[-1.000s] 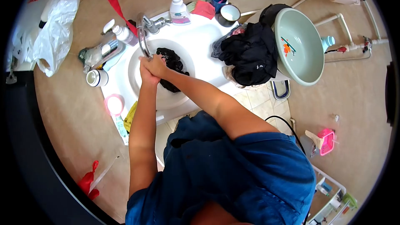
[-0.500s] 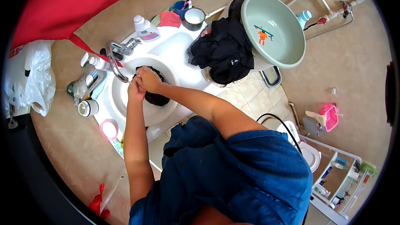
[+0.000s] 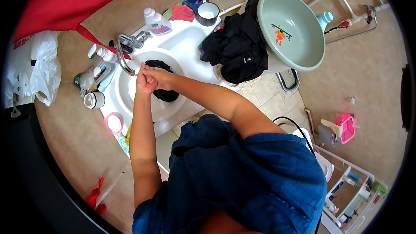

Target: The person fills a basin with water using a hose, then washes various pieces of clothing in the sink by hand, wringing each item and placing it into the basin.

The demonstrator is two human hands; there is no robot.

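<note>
Basin (image 3: 126, 93) holds black cloth (image 3: 167, 96) beside the overlapped left hand (image 3: 145, 85) and right hand (image 3: 161, 78), each grip's closure and contents unclear.

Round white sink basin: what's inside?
A crumpled black bundle, likely cloth, partly hidden by the bare right hand. The basin floor beneath that bundle is covered; can't tell what's there.

No text legible | white plastic bag (image 3: 24, 58): red lettering (image 3: 22, 42), unreadable | white bottle (image 3: 155, 20): label (image 3: 161, 28) too small
</note>
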